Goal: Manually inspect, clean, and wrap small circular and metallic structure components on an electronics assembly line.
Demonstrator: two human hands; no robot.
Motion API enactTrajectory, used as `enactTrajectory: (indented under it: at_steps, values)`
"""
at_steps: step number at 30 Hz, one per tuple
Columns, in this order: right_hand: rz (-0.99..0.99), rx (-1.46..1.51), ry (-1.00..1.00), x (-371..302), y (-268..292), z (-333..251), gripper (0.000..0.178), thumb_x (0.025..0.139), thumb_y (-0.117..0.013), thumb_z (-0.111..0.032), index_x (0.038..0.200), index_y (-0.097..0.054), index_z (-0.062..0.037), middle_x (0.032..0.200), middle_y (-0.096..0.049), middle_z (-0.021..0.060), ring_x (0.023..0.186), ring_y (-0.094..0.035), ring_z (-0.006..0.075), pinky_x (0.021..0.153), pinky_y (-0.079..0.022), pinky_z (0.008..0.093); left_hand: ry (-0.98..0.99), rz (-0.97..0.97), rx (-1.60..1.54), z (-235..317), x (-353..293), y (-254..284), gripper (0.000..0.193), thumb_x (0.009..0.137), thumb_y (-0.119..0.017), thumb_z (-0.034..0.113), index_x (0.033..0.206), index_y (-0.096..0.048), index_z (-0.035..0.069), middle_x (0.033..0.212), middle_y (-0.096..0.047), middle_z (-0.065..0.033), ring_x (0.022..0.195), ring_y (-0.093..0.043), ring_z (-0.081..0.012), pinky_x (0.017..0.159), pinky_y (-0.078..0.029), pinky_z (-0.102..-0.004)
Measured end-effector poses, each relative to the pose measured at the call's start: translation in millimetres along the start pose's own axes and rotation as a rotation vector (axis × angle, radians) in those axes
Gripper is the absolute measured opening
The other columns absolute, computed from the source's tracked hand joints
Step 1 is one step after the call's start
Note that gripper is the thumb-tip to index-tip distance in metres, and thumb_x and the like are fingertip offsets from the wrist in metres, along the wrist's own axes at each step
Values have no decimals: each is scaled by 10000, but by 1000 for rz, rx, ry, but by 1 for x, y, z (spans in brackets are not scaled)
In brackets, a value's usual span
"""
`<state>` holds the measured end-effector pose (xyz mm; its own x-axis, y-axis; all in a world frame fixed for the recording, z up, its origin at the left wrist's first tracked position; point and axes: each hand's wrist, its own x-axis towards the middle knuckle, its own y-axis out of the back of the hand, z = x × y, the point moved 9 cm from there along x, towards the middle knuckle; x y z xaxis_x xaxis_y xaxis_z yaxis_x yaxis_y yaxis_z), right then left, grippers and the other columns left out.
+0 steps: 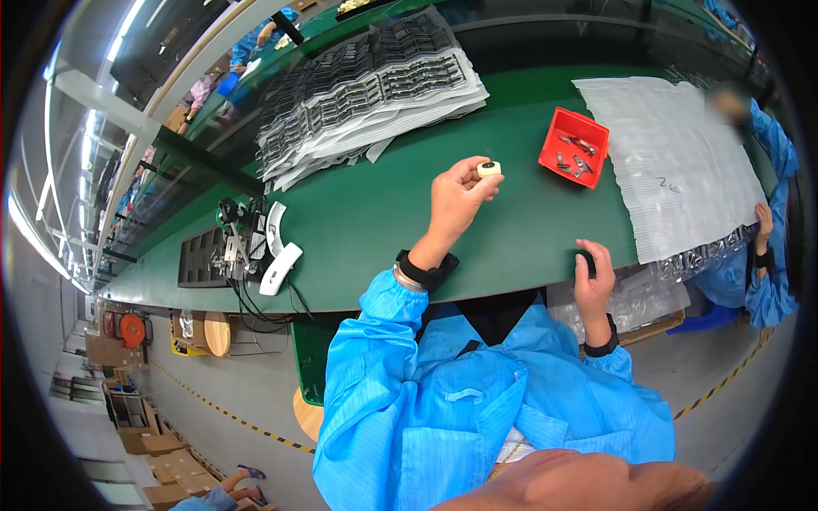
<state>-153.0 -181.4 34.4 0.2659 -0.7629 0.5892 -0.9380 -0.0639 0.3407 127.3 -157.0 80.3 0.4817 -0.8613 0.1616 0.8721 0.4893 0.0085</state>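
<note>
My left hand is raised over the green table, its thumb and fingers pinching a small cream-coloured round piece with a dark centre. Close to the table's near edge is my right hand; its thumb and forefinger stand apart, and I see nothing between them. A red plastic bin, lying beyond and between my hands, holds several small metal parts. Both wrists wear black bands.
Layered white sheets with black parts are stacked at the far left. A metal fixture with cables stands beside curved white pieces. On the right lies a ribbed white sheet; a co-worker's hand touches its edge.
</note>
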Motion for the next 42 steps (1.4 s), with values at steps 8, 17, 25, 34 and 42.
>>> enactTrajectory:
  at_steps: [8, 17, 25, 34, 42]
  values:
    - [48, -101, 148, -13, -7, -3, 195, 769, -591, 65, 951, -620, 3, 864, -661, 113, 825, -628, 273, 729, -499, 349, -26, 23, 39, 11, -34, 5, 301, 828, -668, 81, 1094, -604, -45, 902, -678, -114, 708, -659, -140, 610, -542, -238]
    - [25, -137, 86, -10, -13, 0, 167, 780, -592, 47, 935, -627, -3, 854, -659, 106, 810, -627, 253, 720, -494, 337, -16, 20, 34, 7, -34, 11, 314, 824, -673, 80, 1105, -599, -39, 890, -678, -104, 709, -656, -134, 612, -542, -233]
    - [-280, 869, -557, 34, -68, -3, 409, 861, -588, -61, 1249, -477, 1, 1089, -615, 131, 887, -612, 168, 757, -501, 281, -373, -36, 390, 26, -38, -23, 373, 759, -731, 61, 1103, -597, 8, 856, -650, -45, 697, -618, -88, 648, -523, -229]
    - [-524, 1119, -625, 53, -112, -18, 221, 862, -608, -83, 1066, -581, -1, 968, -635, 74, 852, -628, 136, 730, -523, 261, -562, -234, 559, 32, -47, -56, 436, 693, -742, 48, 1108, -616, 92, 1094, -563, -93, 956, -596, -222, 712, -545, -289]
    - [-554, 1174, -664, 61, -128, -23, 259, 802, -649, -17, 1052, -583, 3, 955, -642, 79, 851, -631, 141, 744, -525, 263, -524, -307, 537, 35, -37, -45, 415, 710, -699, 21, 1112, -608, 74, 1084, -591, -84, 887, -621, -215, 689, -540, -291]
